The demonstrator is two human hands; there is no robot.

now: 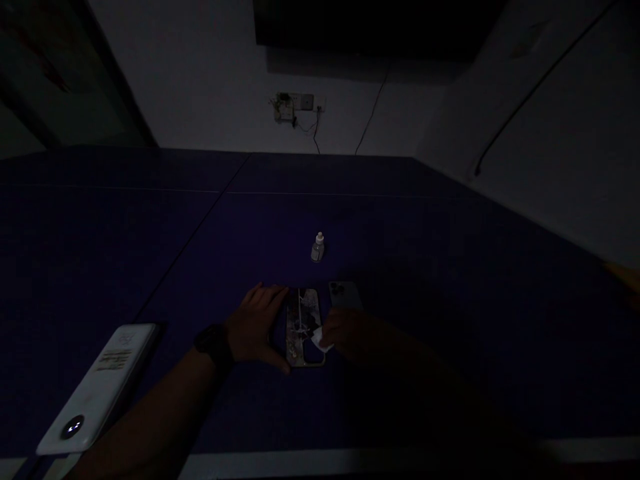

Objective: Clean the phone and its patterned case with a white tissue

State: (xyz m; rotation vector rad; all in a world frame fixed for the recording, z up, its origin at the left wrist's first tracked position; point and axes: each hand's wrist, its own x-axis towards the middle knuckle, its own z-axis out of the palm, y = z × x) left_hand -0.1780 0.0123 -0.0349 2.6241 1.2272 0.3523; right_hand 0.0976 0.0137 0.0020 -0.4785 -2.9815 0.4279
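A patterned phone case (303,317) lies flat on the dark blue surface, its camera cutout toward me. My left hand (257,327), with a dark watch on the wrist, rests along the case's left side, thumb and fingers spread. Pinched in my right hand (347,333) is a small white cloth or tissue (320,339), which meets the lower right part of the case. Partly under that hand lies a grey phone (346,293) with its camera lenses showing. Beyond the case stands a small clear bottle (317,249) with a white cap.
At the lower left lies a long white device (103,387) with a round dark lens. Sockets with cables (297,103) are on the far wall, below a large dark screen (375,27). A pale edge (260,465) borders the surface near me. The room is dim.
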